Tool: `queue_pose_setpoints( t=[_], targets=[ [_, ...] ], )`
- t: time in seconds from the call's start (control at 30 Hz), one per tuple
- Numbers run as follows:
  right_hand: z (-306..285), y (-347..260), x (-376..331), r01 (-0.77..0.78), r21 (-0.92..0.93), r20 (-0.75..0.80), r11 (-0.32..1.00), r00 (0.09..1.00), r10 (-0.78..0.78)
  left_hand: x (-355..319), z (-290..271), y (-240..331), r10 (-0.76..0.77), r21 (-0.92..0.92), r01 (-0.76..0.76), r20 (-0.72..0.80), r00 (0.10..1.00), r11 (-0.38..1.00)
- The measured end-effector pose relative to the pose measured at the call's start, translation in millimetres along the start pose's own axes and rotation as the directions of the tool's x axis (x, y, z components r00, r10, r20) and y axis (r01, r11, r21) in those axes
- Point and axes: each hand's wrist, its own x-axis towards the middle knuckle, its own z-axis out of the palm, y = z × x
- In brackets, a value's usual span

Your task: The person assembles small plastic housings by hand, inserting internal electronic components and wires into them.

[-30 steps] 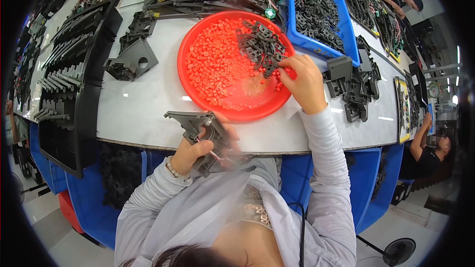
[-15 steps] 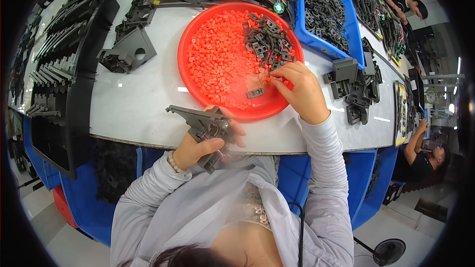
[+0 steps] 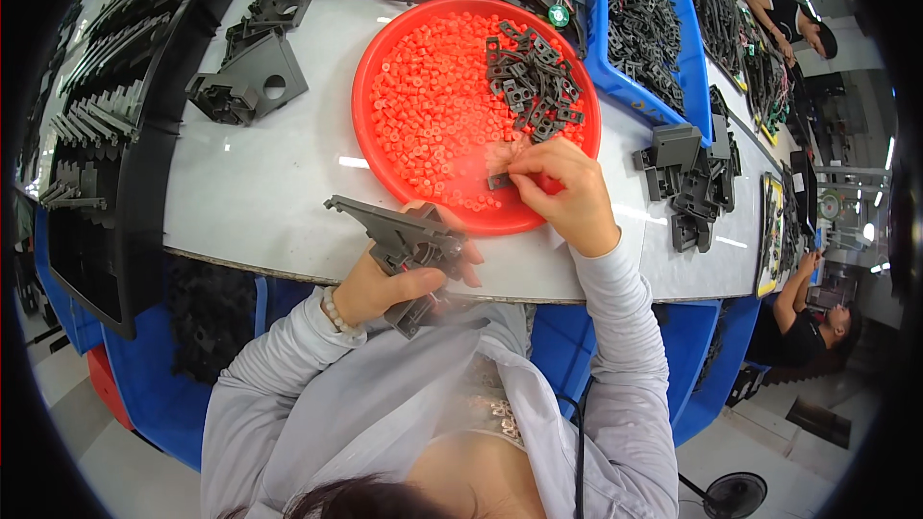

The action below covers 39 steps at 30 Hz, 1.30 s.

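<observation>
Bracket [image 3: 499, 181], small and dark grey, is being pinched at the fingertips of the right hand [image 3: 561, 194] over the near rim of the red tray [image 3: 385, 149], among orange pellets [image 3: 433, 115]. The left hand [image 3: 389, 284] is gripping a grey plastic frame [image 3: 404, 240] at the near table [image 3: 260, 202] edge. Risk, as a judgement: so light a pinch could be dropping the bracket into the pellets, or the overhanging frame could be slipping.

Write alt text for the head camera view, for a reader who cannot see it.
Seen from above, a person at a white table holds a grey plastic part in the left hand while the right hand pinches a small dark piece over a round red tray of small orange pieces and dark clips. Blue bins of dark parts sit beyond.
</observation>
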Motion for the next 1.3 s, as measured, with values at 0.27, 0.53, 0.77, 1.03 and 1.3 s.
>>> queue_pose_setpoints(
  t=[0.27, 0.53, 0.77, 1.03, 1.3],
  targets=[
    [-4, 5, -3, 0.077, -0.098, 0.069, 0.992, 0.995, -0.070, 0, 1, 3, -0.022, -0.002, 0.022, 0.010, 1.000, 1.000],
    [-12, 6, 8, -0.001, -0.223, 0.016, 0.975, 1.000, 0.004, 0, -2, 1, -0.013, 0.006, 0.013, 0.016, 1.000, 1.000],
    [0, 17, 26, 0.105, -0.332, 0.051, 0.937, 0.994, -0.093, 2, -1, -1, 0.018, -0.006, -0.018, 0.032, 0.999, 1.000],
    [-4, 7, 16, 0.014, -0.245, 0.020, 0.969, 1.000, -0.009, 0, -1, 3, -0.021, -0.031, 0.022, 0.025, 0.999, 0.999],
    [-10, 1, 17, -0.010, -0.202, 0.076, 0.979, 0.997, 0.026, 1, -1, 4, -0.038, -0.015, 0.038, 0.023, 0.999, 0.999]
  ],
)
